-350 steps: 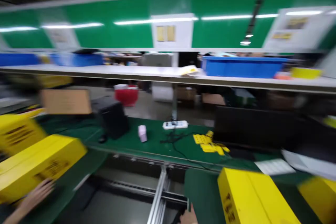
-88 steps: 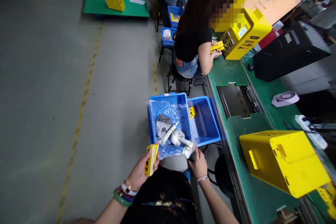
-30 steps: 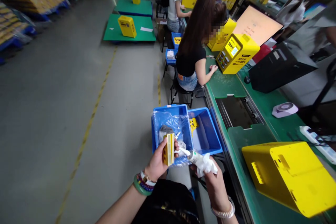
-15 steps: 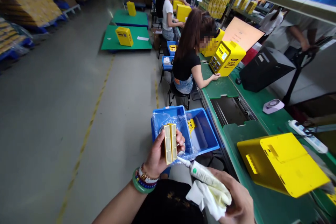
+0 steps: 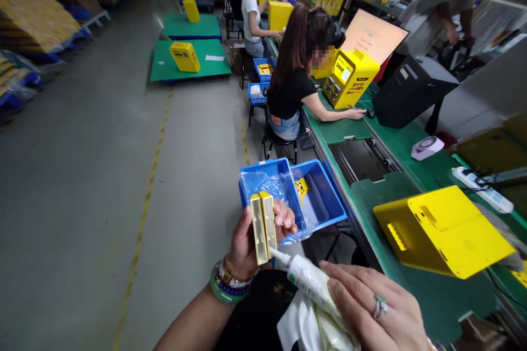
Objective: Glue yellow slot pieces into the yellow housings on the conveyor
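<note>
Yellow plastic part point(image 5: 262, 228), with two pale parallel strips on its upper face, stands nearly upright in the left hand point(image 5: 251, 247), just above the person's dark lap point(image 5: 263, 307). The left fingers point(image 5: 284, 222) are curled closed around the part's back. The right hand point(image 5: 373, 304) is closed around a white tube point(image 5: 308, 282), with a white cloth point(image 5: 298, 329) bunched under the tube and a ring on one finger point(image 5: 381, 307). The tube's narrow nozzle point(image 5: 278, 256) points at the lower edge of the part; whether it touches or lies just beside it cannot be told. A green bangle point(image 5: 220, 285) and beaded bracelets circle the left wrist. Behind the left hand, a blue crate point(image 5: 263, 175) lined with clear plastic stands against a second blue crate point(image 5: 325, 197), which holds a small yellow piece point(image 5: 302, 189). To the right, a yellow housing point(image 5: 442, 230) lies on its side on a green bench point(image 5: 428, 290). Farther along that bench, a seated co-worker point(image 5: 288, 82) rests a hand point(image 5: 357, 114) on the bench beside an upright yellow kiosk point(image 5: 349, 78).
</note>
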A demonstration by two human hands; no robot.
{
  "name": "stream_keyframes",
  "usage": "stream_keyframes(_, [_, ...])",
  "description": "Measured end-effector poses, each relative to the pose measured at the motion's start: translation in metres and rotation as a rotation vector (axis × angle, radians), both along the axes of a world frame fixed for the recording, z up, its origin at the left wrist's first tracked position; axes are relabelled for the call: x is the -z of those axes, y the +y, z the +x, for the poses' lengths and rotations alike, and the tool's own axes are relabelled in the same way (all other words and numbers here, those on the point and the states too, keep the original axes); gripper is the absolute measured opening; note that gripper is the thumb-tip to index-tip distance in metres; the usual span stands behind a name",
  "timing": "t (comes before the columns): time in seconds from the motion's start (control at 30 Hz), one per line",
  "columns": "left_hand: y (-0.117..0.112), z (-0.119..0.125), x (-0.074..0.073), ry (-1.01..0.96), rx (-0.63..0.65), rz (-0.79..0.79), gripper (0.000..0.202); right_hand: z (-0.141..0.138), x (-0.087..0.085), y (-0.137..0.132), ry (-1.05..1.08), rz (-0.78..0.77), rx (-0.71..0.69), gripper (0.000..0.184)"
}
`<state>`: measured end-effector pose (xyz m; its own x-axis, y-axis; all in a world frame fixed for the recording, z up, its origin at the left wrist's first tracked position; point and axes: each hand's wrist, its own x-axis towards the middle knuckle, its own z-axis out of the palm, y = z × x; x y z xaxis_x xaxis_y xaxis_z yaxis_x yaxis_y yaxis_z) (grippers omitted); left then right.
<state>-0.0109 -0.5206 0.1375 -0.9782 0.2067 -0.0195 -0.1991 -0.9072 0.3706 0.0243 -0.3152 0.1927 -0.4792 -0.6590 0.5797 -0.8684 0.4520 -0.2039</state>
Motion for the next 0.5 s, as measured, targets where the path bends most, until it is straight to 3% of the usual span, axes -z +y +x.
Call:
stream_keyframes(0.17, [0.000,0.005,-0.004,0.040,-0.019,-0.014,0.040,0.002,-0.027,-0.012,0.080,0.135,0.048,0.023])
stream_keyframes(0.33, [-0.001,0.006,-0.005,0.068,-0.012,0.005,0.039,0.006,-0.033,-0.021,0.162,0.235,0.035,0.025])
stream_keyframes(0.5, [-0.001,0.008,-0.006,0.081,-0.006,0.002,0.038,0.003,-0.039,-0.027,0.218,0.353,0.008,0.014])
